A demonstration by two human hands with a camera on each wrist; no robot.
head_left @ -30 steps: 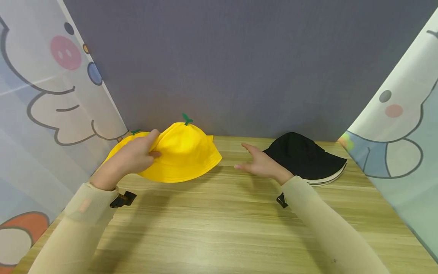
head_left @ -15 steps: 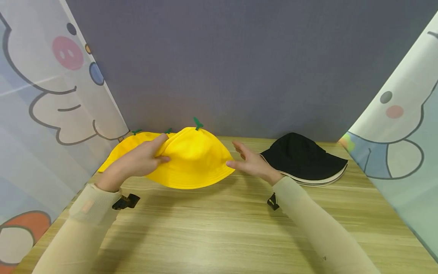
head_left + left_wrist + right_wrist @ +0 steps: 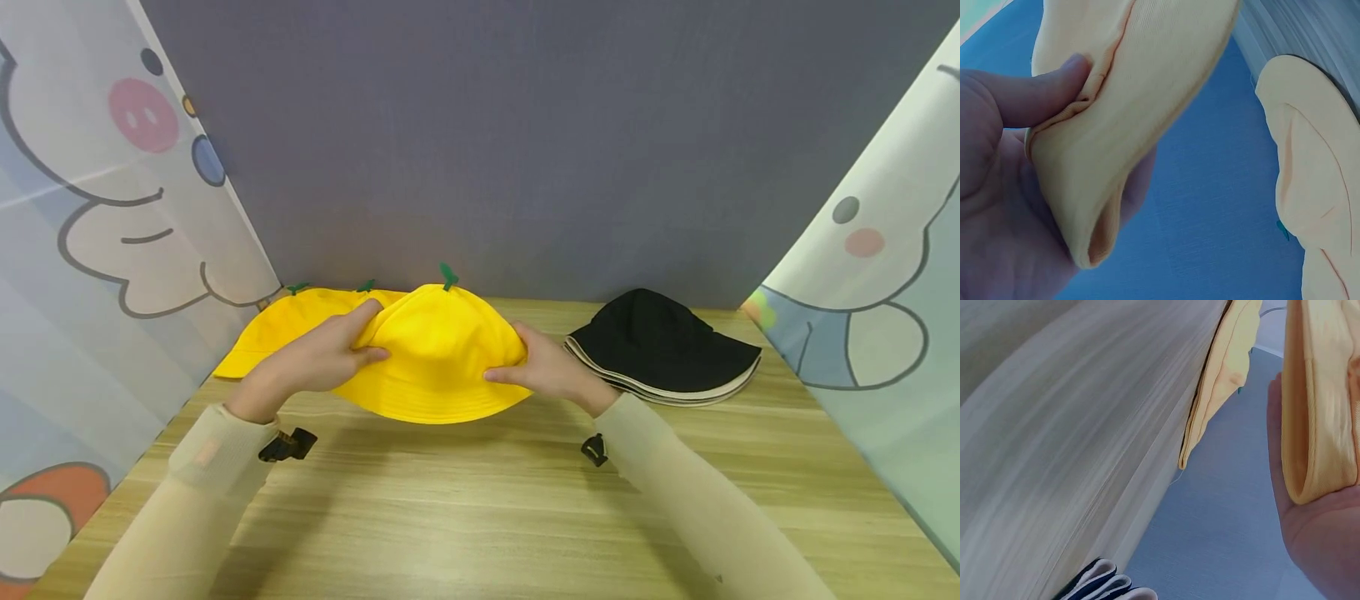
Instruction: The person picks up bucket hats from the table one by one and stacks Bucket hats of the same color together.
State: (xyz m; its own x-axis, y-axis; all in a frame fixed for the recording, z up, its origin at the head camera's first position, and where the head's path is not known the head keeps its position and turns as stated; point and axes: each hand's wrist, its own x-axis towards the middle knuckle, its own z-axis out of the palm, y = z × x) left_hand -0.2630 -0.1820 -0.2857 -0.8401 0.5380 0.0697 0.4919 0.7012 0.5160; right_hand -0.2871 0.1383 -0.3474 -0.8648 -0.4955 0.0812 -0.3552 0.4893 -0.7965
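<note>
A yellow bucket hat (image 3: 442, 354) with a green sprout on its crown is held above the wooden table. My left hand (image 3: 318, 352) pinches its left side, thumb on the near face; in the left wrist view the fabric (image 3: 1129, 94) folds between thumb and fingers. On the other side, my right hand (image 3: 553, 367) grips the brim with the thumb in front. The right wrist view has the hat's edge (image 3: 1310, 425) lying in that palm. More yellow hats (image 3: 273, 329) with green sprouts sit behind the left hand, partly covered by it.
Black bucket hats with pale rims (image 3: 660, 346) are stacked on the right of the table (image 3: 480, 508). A grey panel (image 3: 525, 150) closes off the back, and cartoon-printed curtains (image 3: 97, 275) stand at both sides.
The held yellow hat has moved right and slightly nearer, uncovering more of the hats behind. My right hand has come left from beside the black hats and taken hold of its right side.
</note>
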